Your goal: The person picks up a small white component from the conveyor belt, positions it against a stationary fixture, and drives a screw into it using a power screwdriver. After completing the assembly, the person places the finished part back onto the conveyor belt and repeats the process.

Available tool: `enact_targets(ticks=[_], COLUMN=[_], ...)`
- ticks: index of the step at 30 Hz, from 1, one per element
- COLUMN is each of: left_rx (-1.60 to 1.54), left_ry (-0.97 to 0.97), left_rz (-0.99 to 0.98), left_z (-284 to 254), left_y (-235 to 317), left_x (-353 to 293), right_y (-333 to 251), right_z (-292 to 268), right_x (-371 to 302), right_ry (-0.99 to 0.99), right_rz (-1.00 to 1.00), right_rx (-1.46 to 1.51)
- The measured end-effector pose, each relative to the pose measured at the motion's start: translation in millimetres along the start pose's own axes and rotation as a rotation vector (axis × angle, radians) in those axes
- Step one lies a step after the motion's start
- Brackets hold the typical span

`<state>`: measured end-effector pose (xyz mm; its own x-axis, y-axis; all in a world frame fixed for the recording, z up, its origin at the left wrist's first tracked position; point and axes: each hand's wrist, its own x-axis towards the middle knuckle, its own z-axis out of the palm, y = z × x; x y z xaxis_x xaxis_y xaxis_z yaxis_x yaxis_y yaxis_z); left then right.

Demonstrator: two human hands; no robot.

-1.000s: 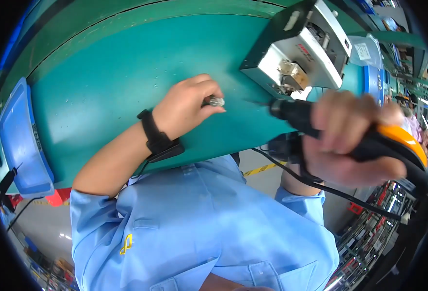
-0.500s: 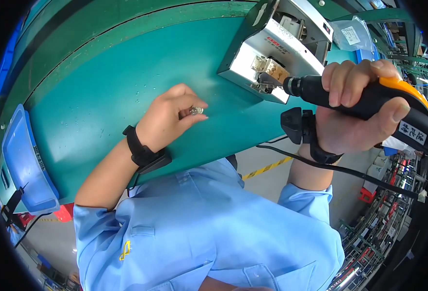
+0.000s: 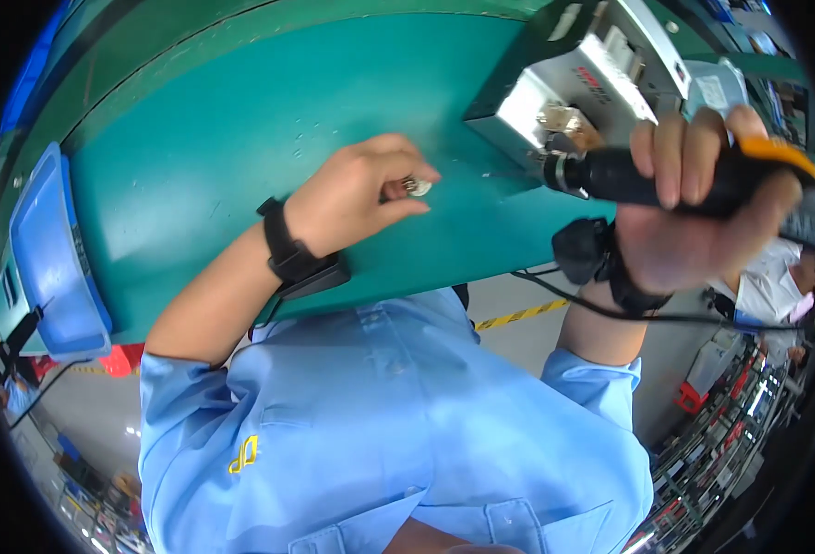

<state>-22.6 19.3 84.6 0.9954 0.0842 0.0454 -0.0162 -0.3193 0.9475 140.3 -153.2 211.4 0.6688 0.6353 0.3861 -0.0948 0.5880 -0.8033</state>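
- The left hand [image 3: 357,198] pinches small metal screws [image 3: 417,187] on the green table [image 3: 195,157] — tiny, light, probably slippery.
- The right hand [image 3: 694,217] is closed around the black-orange electric screwdriver [image 3: 675,175], its tip at the metal box [image 3: 574,88] — stiff, heavier; best held by the middle of its body.

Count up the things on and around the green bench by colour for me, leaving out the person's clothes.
Blue: 1, the plastic bin at the bench's left edge.
Silver: 2, the metal box and the small metal part in the left hand.
Black and orange: 1, the power screwdriver in the right hand.
Black: 2, the wrist straps.
Total: 6
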Motion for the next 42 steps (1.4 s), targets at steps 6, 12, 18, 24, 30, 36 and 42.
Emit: enact_targets(ticks=[6,12,18,24,30,36,42], left_rx=[0.001,0.021,0.012,0.007,-0.001,0.016,0.402], left_ry=[-0.008,-0.024,-0.007,-0.019,0.016,-0.005,0.047], left_rz=[0.013,0.005,0.047,0.049,0.082,0.072,0.025], left_z=[-4.6,-7.0,-4.0,-1.6,0.2,0.0,-37.7], left_y=[-2.4,1.0,-0.8,1.4,-0.4,2.4,-1.1], left_x=[1.5,2.4,0.6,0.5,1.9,1.4,16.6], right_y=[28.1,45.7,44.6,41.9,42.8,38.3,1.6], right_z=[34.3,44.7,49.0,47.2,48.7,67.9,56.6], right_x=[-12.2,-17.8,-20.3,-21.5,-18.4,-26.9,-28.4], right_ry=[-0.282,-0.228,-0.241,-0.271,-0.307,-0.082,0.046], right_rz=[-0.063,-0.070,-0.049,-0.044,-0.018,0.035,-0.391], right_rx=[-0.086,-0.201,-0.201,-0.240,-0.290,-0.483,-0.059])
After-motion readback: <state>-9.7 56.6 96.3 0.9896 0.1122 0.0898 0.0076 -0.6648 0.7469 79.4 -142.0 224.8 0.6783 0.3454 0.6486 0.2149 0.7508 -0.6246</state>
